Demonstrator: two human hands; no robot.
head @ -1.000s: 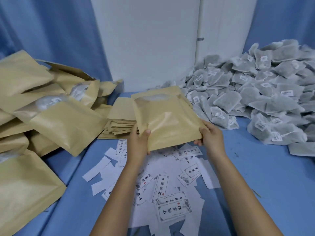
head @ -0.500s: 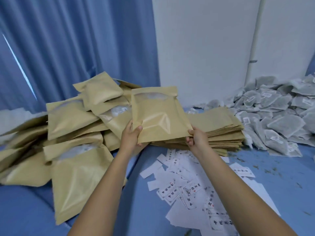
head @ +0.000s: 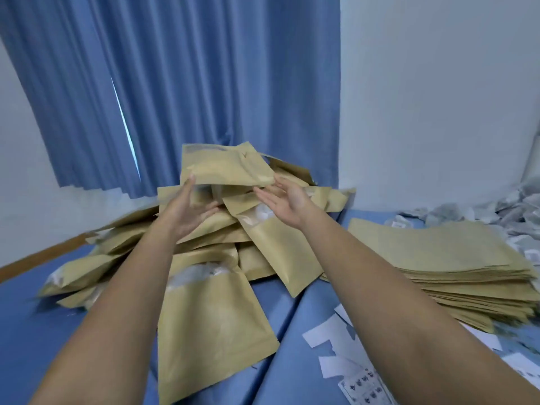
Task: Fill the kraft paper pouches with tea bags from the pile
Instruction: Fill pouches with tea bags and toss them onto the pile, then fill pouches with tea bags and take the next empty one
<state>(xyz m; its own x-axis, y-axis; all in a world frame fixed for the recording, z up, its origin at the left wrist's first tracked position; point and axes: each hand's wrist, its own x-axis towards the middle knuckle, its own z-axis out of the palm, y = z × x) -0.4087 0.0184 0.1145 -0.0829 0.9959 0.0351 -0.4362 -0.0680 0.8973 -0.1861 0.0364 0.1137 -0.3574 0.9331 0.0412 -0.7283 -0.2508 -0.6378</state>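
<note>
Fingers of the left hand (head: 190, 211) and the right hand (head: 285, 200) are lying straight and spread, palms turned up, gripping nothing. One kraft paper pouch (head: 225, 168) is sitting just above them, atop the heap of pouches (head: 210, 317); whether the fingertips are touching it, I cannot tell. To the right, a stack of flat pouches (head: 438, 258) is lying beside the tea bags (head: 523, 200) and paper labels (head: 324, 336) on blue cloth (head: 29, 317).

A blue curtain (head: 204, 97) hangs beside a white wall (head: 438, 97). A blue cloth (head: 295, 331) covers the flat top. White paper slips (head: 324, 336) lie on it at the right, some with dark print, maybe labels.
</note>
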